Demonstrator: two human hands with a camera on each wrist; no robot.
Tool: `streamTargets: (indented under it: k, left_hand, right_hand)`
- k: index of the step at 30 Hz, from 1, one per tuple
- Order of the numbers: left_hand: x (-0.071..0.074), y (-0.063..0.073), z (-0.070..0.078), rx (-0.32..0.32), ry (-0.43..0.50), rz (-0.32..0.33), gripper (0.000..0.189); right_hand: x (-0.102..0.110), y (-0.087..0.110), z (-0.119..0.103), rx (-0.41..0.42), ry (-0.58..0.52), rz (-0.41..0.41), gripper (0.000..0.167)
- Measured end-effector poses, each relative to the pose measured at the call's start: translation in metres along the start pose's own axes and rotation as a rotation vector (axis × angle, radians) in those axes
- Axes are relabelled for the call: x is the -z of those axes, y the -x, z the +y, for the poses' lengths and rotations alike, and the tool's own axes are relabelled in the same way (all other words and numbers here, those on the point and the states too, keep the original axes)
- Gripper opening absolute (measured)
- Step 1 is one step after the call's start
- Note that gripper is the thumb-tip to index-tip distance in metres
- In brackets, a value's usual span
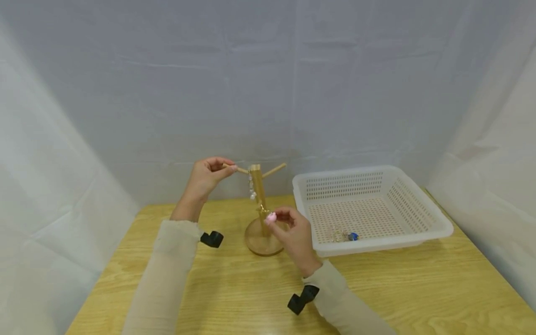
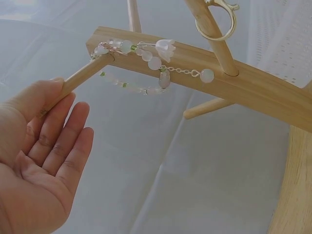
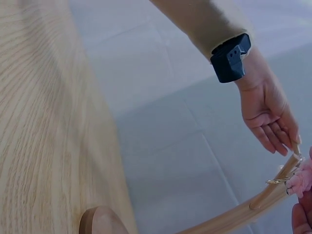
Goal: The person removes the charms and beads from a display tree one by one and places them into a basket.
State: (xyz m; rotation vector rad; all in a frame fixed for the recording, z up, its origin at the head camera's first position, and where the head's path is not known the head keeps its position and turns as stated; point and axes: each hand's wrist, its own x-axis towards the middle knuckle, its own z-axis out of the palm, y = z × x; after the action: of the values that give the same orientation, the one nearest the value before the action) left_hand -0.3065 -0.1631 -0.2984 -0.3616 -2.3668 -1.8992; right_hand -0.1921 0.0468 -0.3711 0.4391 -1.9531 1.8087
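Note:
A wooden peg stand rises from a round base on the table. My left hand pinches the end of its upper left peg between thumb and index finger, the other fingers loosely extended. A beaded bracelet with pale beads and a white flower charm hangs at that peg's inner end, against the post. Lower down, my right hand pinches a pink keychain charm, also seen at the right edge of the right wrist view. Its gold ring loops round a lower peg.
Right of the stand sits a white perforated plastic basket. Inside, near its front left corner, lie a blue trinket and some gold-coloured pieces. Another peg points up and right. A pale curtain hangs behind the wooden table.

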Motion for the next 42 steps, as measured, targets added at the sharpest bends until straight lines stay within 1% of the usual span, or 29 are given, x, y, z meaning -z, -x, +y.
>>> streamTargets:
  k: [5, 12, 22, 26, 33, 39, 42]
  left_hand:
    - [0.000, 0.001, 0.000, -0.004, -0.002, 0.003, 0.021]
    - [0.000, 0.001, 0.000, -0.004, -0.009, 0.005, 0.021]
    - [0.001, 0.001, 0.001, -0.010, 0.001, 0.003, 0.017]
    - [0.001, 0.000, 0.001, -0.013, 0.007, -0.001, 0.016]
    - [0.002, 0.000, 0.001, -0.021, 0.009, -0.002, 0.015]
    - [0.003, 0.000, 0.000, -0.009, 0.010, 0.001, 0.014]
    - [0.003, 0.000, 0.000, 0.001, 0.009, 0.004, 0.016]
  right_hand:
    - [0.001, -0.001, -0.001, 0.011, -0.029, -0.001, 0.022]
    - [0.003, -0.001, -0.007, 0.002, -0.053, 0.001, 0.021]
    - [0.007, -0.002, -0.013, 0.016, -0.055, -0.012, 0.022]
    - [0.008, -0.003, -0.009, 0.032, -0.059, -0.001, 0.023]
    - [0.011, -0.007, 0.012, 0.057, -0.092, 0.017, 0.023]
    - [0.018, -0.007, 0.015, 0.103, -0.101, 0.028, 0.024]
    - [0.023, -0.008, 0.016, 0.104, -0.097, 0.035, 0.023]
